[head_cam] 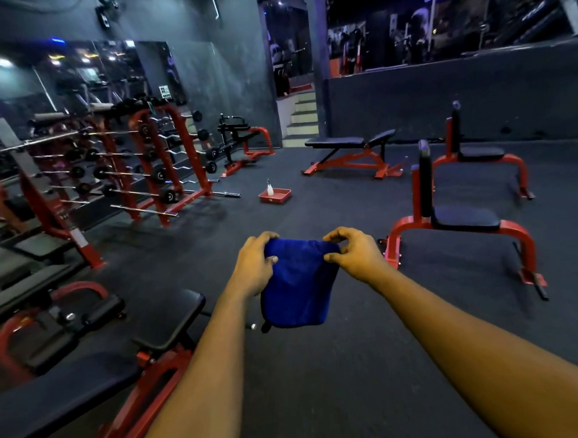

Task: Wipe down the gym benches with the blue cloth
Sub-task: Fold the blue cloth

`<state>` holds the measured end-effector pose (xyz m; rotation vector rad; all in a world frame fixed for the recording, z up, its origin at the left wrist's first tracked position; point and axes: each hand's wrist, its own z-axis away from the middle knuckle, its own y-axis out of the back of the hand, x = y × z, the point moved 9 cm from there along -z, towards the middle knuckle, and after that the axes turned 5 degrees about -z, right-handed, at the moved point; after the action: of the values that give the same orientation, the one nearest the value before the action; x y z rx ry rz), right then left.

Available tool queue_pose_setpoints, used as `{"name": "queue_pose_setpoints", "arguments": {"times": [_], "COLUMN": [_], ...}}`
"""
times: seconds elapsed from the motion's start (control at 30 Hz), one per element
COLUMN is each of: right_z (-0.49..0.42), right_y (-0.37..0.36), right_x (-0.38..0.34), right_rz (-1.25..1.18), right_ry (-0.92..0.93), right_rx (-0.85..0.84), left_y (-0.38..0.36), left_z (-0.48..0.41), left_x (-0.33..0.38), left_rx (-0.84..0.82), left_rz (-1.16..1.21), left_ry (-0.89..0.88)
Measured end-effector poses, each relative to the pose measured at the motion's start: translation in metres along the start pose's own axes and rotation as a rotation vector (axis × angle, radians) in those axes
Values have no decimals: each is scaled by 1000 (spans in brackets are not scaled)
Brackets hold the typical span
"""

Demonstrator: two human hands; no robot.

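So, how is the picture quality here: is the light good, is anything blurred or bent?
Head view: dim, bluish light; the blue cloth, left hand and right hand are sharp and well lit; the barbell rack at the left looks soft, light spots glare in the mirror, and the wide lens bends the edges.

The blue cloth (299, 286) had its upper corners hidden under the fingers (267, 235) of the left hand (254, 262) and the right hand (355, 252). Well beyond the fingers, the bottle (269, 187) in the red tray (281, 197) was too small to make out. Left of the fingers, the bench (54, 399) ran off the view's edge, and the barbell rack (160, 159) was blurred.
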<state>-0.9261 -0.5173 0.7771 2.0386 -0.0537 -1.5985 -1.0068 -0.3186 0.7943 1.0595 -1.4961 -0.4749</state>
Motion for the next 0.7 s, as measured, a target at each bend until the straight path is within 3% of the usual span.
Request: {"name": "queue_pose_setpoints", "arguments": {"times": [0.23, 0.47, 0.7], "right_z": [-151, -291, -430], "right_y": [15, 39, 39], "right_x": [42, 60, 68], "right_rz": [-20, -5, 68], "right_ry": [13, 26, 59], "right_rx": [-17, -165, -137], "left_y": [-45, -65, -80], "left_z": [-138, -267, -383], "left_x": [-12, -8, -32], "left_rx": [46, 111, 179], "left_rz": [12, -12, -7], "left_ry": [21, 120, 197]}}
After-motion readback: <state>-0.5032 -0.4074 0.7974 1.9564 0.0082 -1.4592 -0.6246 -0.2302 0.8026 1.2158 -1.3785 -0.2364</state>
